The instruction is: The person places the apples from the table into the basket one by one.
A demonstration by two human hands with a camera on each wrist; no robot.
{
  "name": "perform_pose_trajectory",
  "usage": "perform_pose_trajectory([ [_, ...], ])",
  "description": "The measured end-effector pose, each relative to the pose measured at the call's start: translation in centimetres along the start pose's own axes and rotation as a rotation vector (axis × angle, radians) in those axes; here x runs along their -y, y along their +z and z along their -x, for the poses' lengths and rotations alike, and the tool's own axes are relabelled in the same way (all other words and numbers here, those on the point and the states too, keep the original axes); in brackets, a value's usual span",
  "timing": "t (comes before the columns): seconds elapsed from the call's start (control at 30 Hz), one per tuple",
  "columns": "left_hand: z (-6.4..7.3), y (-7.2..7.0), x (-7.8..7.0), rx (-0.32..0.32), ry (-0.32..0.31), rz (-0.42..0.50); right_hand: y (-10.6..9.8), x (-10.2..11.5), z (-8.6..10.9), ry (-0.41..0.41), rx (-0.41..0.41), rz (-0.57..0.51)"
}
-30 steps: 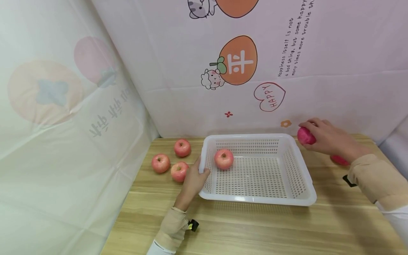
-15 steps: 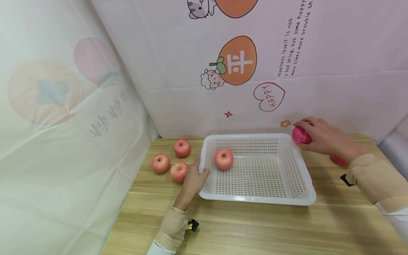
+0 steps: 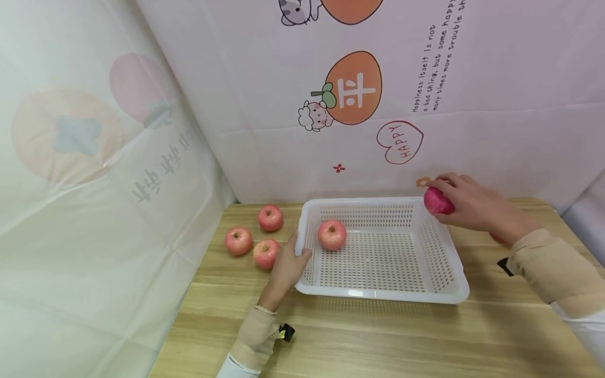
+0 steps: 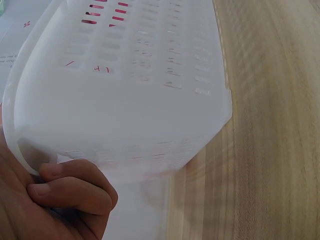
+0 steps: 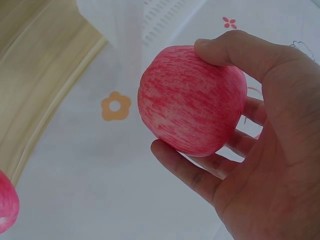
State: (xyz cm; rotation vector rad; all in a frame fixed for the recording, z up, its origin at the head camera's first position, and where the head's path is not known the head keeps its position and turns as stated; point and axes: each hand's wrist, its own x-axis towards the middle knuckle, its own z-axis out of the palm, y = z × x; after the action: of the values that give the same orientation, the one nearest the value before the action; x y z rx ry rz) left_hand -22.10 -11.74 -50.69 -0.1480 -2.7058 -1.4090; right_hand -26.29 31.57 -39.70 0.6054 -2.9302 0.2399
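Observation:
A white perforated plastic basket (image 3: 378,295) sits on the wooden table, and one red apple (image 3: 332,234) lies inside it near the left wall. My left hand (image 3: 287,266) grips the basket's left rim; in the left wrist view its fingers (image 4: 75,192) curl round that edge. At the basket's back right corner, my right hand (image 3: 470,203) holds a deep pink apple (image 3: 437,201) above rim height. The right wrist view shows this streaked apple (image 5: 192,102) between thumb and fingers.
Several light red apples stand left of the basket, one apple (image 3: 267,254) right by my left hand. Another pink apple (image 5: 6,202) lies on the right, mostly hidden under my right arm in the head view. A printed cloth (image 3: 283,157) hangs behind the table.
My right hand has carried the pink apple a short way left, from beside the basket to over its back right corner. The left hand and basket have stayed put.

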Motion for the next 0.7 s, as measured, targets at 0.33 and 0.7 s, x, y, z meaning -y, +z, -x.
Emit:
perform_pose_trajectory([
  [0.33, -0.1, -0.1, 0.0, 0.009, 0.005, 0.008, 0.0, 1.4, 0.0, -0.032, 0.005, -0.011],
  [0.7, -0.1, -0.1, 0.0, 0.01, 0.008, 0.013, 0.4, 2.7, -0.4, -0.065, -0.006, -0.016],
])
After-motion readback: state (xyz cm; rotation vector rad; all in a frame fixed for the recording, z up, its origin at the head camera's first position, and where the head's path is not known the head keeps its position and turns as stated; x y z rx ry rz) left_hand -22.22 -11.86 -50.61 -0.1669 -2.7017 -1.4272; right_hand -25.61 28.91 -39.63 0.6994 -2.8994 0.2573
